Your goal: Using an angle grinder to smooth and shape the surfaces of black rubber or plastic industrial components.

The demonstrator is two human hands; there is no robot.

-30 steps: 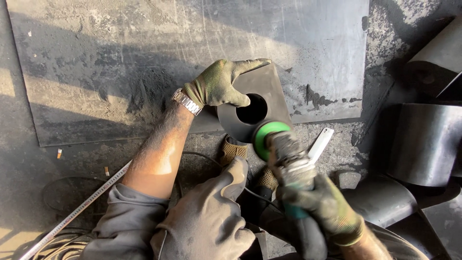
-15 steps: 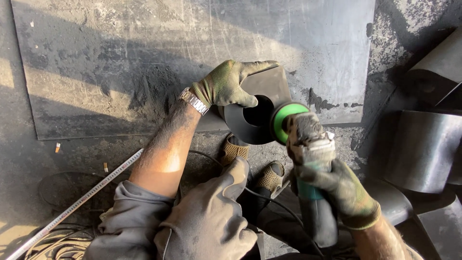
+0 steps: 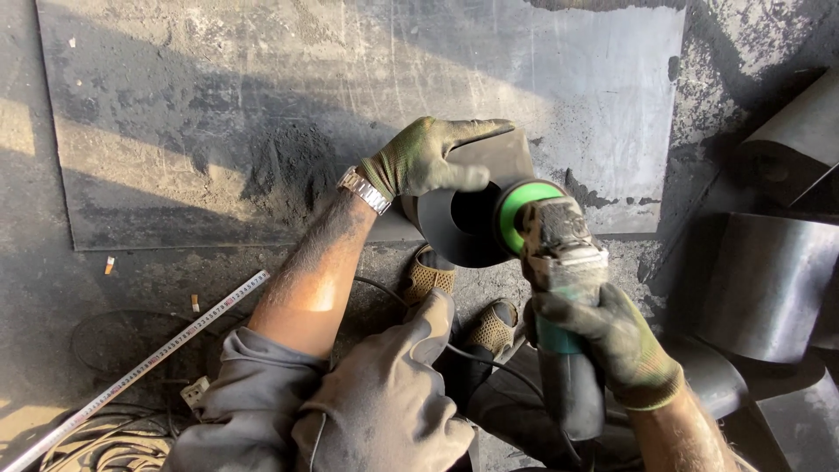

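My left hand (image 3: 428,159), in a green work glove with a metal wristwatch (image 3: 364,190) at the wrist, grips the top of a dark metal piece with a round hole (image 3: 463,223) and holds it tilted on edge. My right hand (image 3: 612,341), also gloved, is closed around the body of an angle grinder (image 3: 559,288). The grinder's green-rimmed disc (image 3: 520,205) sits against the right edge of the metal piece.
A large scratched steel sheet (image 3: 262,114) lies on the floor behind. Curved dark metal pieces (image 3: 769,271) stand at the right. A measuring tape (image 3: 149,367) and coiled cable (image 3: 105,446) lie at the lower left. My knees (image 3: 384,402) and sandalled feet (image 3: 428,275) are below.
The grinder and my right hand have moved up and to the right, from below the metal piece to its right edge. My left hand keeps its hold.
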